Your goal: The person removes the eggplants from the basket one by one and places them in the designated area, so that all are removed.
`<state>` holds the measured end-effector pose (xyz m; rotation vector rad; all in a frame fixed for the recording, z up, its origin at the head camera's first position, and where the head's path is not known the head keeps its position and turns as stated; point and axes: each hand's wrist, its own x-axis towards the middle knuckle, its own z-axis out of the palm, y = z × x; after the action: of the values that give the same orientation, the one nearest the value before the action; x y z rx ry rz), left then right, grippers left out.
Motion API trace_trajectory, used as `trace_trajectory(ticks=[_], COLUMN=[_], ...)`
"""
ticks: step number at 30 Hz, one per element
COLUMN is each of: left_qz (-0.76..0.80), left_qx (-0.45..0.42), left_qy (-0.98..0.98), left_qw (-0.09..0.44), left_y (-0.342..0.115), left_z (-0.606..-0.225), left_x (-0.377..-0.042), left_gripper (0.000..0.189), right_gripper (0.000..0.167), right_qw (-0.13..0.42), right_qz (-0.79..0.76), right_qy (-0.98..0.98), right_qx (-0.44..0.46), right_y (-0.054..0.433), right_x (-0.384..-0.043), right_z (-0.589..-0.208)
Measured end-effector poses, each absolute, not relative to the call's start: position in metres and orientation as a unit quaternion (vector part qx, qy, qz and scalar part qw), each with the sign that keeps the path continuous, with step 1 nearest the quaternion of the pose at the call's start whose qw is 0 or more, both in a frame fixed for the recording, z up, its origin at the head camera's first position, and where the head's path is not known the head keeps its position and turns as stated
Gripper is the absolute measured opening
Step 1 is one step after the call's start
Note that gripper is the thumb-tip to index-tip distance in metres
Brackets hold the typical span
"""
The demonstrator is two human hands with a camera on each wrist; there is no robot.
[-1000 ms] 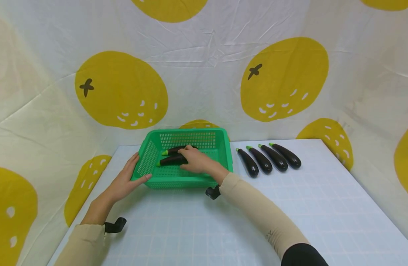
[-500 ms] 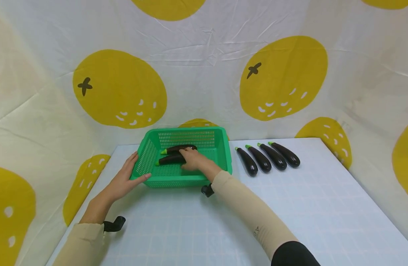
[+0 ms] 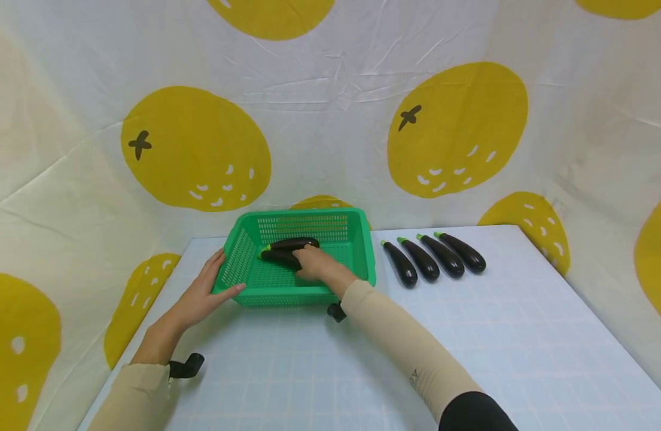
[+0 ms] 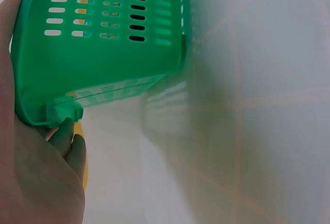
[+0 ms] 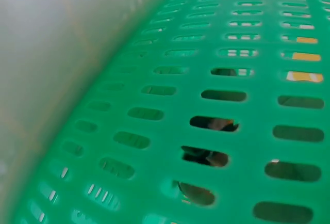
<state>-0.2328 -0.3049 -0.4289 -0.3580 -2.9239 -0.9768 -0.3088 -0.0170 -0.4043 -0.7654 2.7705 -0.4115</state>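
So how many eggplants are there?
6. Two eggplants are in the basket, one behind the other, and four lie in a row on the table to its right. The hands or basket walls might hide more.

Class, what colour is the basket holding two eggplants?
The basket is green; the head view shows it best.

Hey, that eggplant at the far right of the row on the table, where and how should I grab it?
Probably around the thick middle of the rightmost eggplant, from above and its right. It lies flat with its slimmer, green-tipped end pointing away; the next eggplant crowds its left, while bare table leaves its right open.
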Motion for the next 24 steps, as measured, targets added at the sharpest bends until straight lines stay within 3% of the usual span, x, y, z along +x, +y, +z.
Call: trace_trajectory(ticks=[12,24], left_qz=[-0.315,-0.314], left_qx=[-0.114,-0.112], left_qy=[-0.942,-0.943], left_qw=[0.022,0.022], left_y=[-0.3043,-0.3041], left_z=[-0.4292,-0.4295], left_x=[-0.2318,-0.2325], left_gripper=[0.103,0.104], right_gripper=[0.041,0.037], right_qw=[0.072,0.056], right_qz=[-0.149,-0.163], right_qy=[0.948,0.948], right_qx=[-0.272,-0.267], right_y=[-0.0233,-0.0261], right_x=[-0.3091,-0.3090], right_z=[-0.4092,-0.4103])
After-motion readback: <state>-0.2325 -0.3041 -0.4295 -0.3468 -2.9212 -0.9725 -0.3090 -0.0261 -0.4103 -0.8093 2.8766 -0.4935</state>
